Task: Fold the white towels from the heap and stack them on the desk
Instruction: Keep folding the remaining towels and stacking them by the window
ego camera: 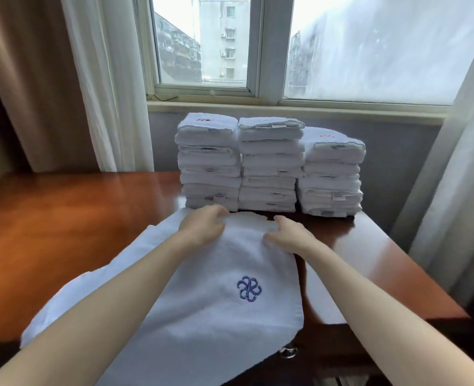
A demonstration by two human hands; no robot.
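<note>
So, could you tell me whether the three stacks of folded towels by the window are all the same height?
No, the right stack stands visibly lower than the left stack and the middle stack.

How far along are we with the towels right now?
Done: three stacks of folded towels stand at the back of the desk. In hand: one towel with a blue emblem lies spread out, left hand and right hand gripping its far edge, folding unfinished. Left: fold and stack it. The heap is out of view, so how many remain is unclear.
</note>
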